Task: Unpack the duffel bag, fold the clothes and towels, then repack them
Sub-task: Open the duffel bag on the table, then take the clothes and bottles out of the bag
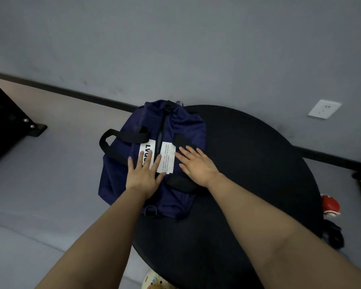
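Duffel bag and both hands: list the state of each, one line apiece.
duffel bag: zipped shut, lying on the round black table, its left side overhanging the edge.
left carry handle: flopped outward, free.
left hand: flat, fingers straight, resting on the bag's white label.
right hand: flat, fingers spread, resting on the bag's right side.

Both forearms reach up from the frame's bottom; left hand [144, 173] and right hand [197, 165] lie flat mid-frame, fingers straight and spread.

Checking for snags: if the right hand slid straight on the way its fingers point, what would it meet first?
Probably the black handle patch on the duffel bag, just beyond the right hand fingertips; depth is hard to judge.
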`<state>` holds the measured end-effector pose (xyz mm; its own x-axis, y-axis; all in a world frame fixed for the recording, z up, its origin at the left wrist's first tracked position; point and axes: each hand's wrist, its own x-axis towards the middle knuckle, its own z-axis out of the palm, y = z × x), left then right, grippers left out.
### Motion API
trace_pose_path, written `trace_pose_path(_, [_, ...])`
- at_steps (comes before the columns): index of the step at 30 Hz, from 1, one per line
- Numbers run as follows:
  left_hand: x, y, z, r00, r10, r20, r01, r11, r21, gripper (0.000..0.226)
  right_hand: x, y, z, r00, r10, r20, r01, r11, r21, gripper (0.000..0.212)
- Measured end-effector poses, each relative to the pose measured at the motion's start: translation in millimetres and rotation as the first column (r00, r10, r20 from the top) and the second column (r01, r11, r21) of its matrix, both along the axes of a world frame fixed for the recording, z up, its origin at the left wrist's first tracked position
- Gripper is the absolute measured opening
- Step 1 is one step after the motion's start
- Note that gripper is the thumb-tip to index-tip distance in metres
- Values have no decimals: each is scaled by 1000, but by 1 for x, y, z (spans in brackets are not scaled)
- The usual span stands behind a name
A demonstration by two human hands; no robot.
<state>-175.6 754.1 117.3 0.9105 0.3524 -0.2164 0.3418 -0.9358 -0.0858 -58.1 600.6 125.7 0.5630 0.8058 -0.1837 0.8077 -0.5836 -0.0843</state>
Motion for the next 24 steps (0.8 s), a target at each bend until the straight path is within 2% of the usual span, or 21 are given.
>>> trace_pose_path(5, [-3,-36,42,990,-111,86,113,994,-13,70,-18,-49,40,996,-87,19,86,996,34,54])
trace_pose_path(15, [-19,-144,122,949,-287,131,286,958,22,73,-69,-180,113,955,-281,91,276,959,63,61])
trace_pose_path(24, [-31,-253,160,863,-485,141,479,874,79,74,-116,-307,139,867,-494,73,487,868,93,73])
